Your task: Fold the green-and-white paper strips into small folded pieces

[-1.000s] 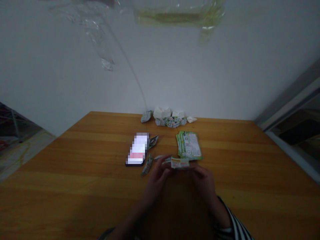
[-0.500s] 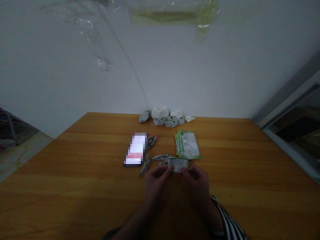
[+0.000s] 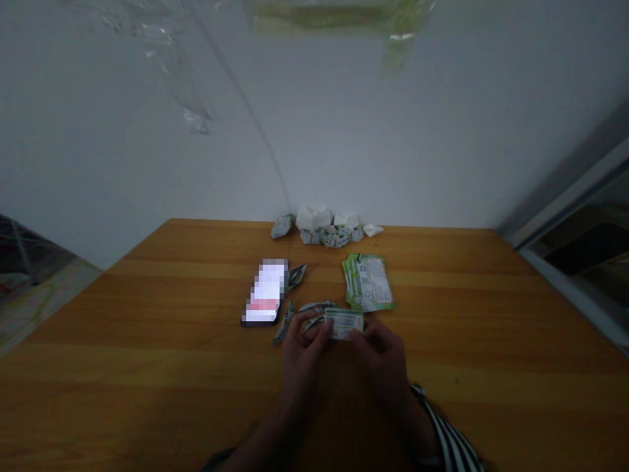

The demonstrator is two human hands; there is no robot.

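Between my two hands is a small green-and-white printed packet (image 3: 344, 322), held above the wooden table. My left hand (image 3: 301, 351) pinches its left end, thumb on the near face. At its right end my right hand (image 3: 386, 357) grips the lower corner with thumb and fingers. Just beyond my left hand lie crumpled printed wrappers (image 3: 314, 306), partly covered by the fingers. A stack of flat green-and-white packets (image 3: 371, 283) rests a little beyond my right hand.
A phone (image 3: 265, 292) with a lit, blurred screen lies left of the hands, a folded wrapper (image 3: 296, 276) beside it. Crumpled wrappers and white tissues (image 3: 314, 217) line the table's back edge against the wall (image 3: 368, 144). The wooden table (image 3: 147, 341) spreads to both sides.
Both hands have shifted slightly left with the packet. The fingers of my left hand now reach over the wrappers behind it. The view has tilted a little.
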